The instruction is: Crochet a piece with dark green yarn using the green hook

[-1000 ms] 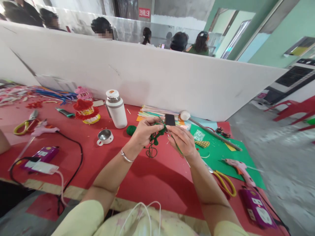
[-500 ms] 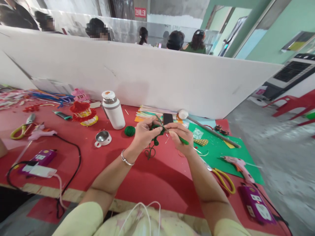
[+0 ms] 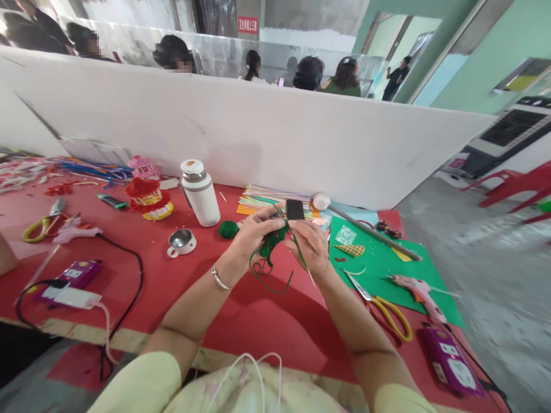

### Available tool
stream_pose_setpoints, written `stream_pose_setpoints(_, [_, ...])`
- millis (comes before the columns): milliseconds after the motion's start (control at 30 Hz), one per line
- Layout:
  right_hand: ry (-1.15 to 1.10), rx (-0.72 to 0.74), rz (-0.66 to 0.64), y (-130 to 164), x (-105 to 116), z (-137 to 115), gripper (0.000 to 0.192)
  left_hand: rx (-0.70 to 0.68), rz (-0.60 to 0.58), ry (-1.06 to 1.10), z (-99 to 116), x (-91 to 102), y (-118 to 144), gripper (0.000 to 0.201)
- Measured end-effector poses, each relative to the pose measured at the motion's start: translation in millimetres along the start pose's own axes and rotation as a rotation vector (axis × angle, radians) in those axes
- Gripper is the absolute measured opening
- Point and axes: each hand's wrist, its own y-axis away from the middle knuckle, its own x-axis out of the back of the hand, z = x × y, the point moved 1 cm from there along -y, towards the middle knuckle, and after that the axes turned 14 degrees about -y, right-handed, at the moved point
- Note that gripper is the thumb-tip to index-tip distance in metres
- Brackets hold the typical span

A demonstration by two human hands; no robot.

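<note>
The work surface is a table point(image 3: 267, 321) covered in red cloth, bounded on the far side by a white partition point(image 3: 258, 137). Beyond the partition, several people are seated; only their heads and shoulders show. To the right, a grey floor, green walls and red chairs point(image 3: 516, 186) are in view.

A green sheet point(image 3: 387, 269) lies on the right part of the table. On it rest a pink glue gun point(image 3: 417, 289) and, at its near edge, yellow scissors point(image 3: 387, 315). A purple power strip point(image 3: 450, 358) lies near the right corner. Far of centre stand a white flask point(image 3: 200, 192), a small metal cup point(image 3: 181, 241), a green yarn ball point(image 3: 228, 229) and a stack of coloured sheets point(image 3: 262, 198). On the left are a red ornament point(image 3: 146, 195), a second glue gun point(image 3: 73, 232), a second pair of scissors point(image 3: 38, 223) and another power strip point(image 3: 73, 275) with a black cable.

Both hands are raised over the middle of the table. The left hand point(image 3: 253, 235) has its fingers closed on a green wire piece point(image 3: 271, 244), pinching its upper end. The right hand point(image 3: 310, 244) is closed on the same piece from the right side. Loops of the wire hang below the hands, above the red cloth.

The exact form of the wire piece is hard to make out, since the fingers cover its upper part. A dark object point(image 3: 295, 209) just beyond the hands is partly hidden. The far left clutter is too small to identify.
</note>
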Motion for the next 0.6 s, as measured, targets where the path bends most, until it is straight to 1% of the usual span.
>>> stream_pose_setpoints(67, [-0.012, -0.014, 0.028, 0.7, 1.2, 1.3, 0.05, -0.015, -0.006, 0.003, 0.6, 1.1, 0.1, 0.052])
stream_pose_setpoints(133, [-0.065, -0.07, 0.076, -1.5, 2.9, 2.3, 0.043, -0.089, 0.021, -0.015, 1.8, 2.7, -0.5, 0.053])
stream_pose_setpoints(167, [-0.121, -0.108, 0.092, -4.0, 4.4, 3.1, 0.037, -0.121, 0.024, -0.032, 2.5, 3.8, -1.1, 0.054])
stream_pose_setpoints(233, [-0.285, -0.185, 0.084, -11.0, 7.8, 4.7, 0.024, -0.136, -0.016, -0.09, 2.4, 6.3, -3.3, 0.055])
stream_pose_setpoints(267, [-0.365, -0.234, 0.067, -14.8, 8.8, 5.3, 0.021, -0.132, -0.038, -0.13, 1.2, 7.4, -4.6, 0.055])
stream_pose_setpoints(300, [-0.416, -0.281, 0.043, -18.0, 8.8, 5.3, 0.021, -0.142, -0.036, -0.181, -0.7, 8.2, -5.9, 0.054])
stream_pose_setpoints(333, [-0.418, -0.336, 0.026, -20.2, 7.6, 4.7, 0.022, -0.187, 0.016, -0.245, -3.1, 8.5, -7.0, 0.05])
stream_pose_setpoints(400, [-0.277, -0.405, 0.026, -20.1, 1.3, 1.7, 0.02, -0.341, 0.234, -0.412, -8.4, 7.1, -7.6, 0.034])
stream_pose_setpoints(433, [-0.172, -0.384, 0.025, -18.1, -3.2, -0.5, 0.019, -0.404, 0.34, -0.476, -10.9, 5.2, -7.1, 0.027])
stream_pose_setpoints(467, [-0.064, -0.332, 0.061, -15.0, -7.4, -2.5, 0.022, -0.443, 0.408, -0.492, -12.7, 2.9, -6.3, 0.023])
stream_pose_setpoints(500, [-0.003, -0.263, 0.083, -11.2, -11.3, -3.8, 0.028, -0.444, 0.426, -0.464, -13.4, 0.6, -5.3, 0.021])
stream_pose_setpoints(533, [0.018, -0.192, 0.096, -7.1, -14.1, -4.1, 0.034, -0.412, 0.396, -0.397, -12.9, -1.2, -4.5, 0.023])
stream_pose_setpoints(567, [0.019, -0.135, 0.099, -3.1, -15.2, -2.9, 0.039, -0.343, 0.324, -0.298, -11.0, -2.3, -3.8, 0.027])
stream_pose_setpoints(600, [0.006, -0.09, 0.089, 0.5, -14.6, -0.6, 0.044, -0.247, 0.224, -0.204, -8.1, -2.6, -3.2, 0.031])
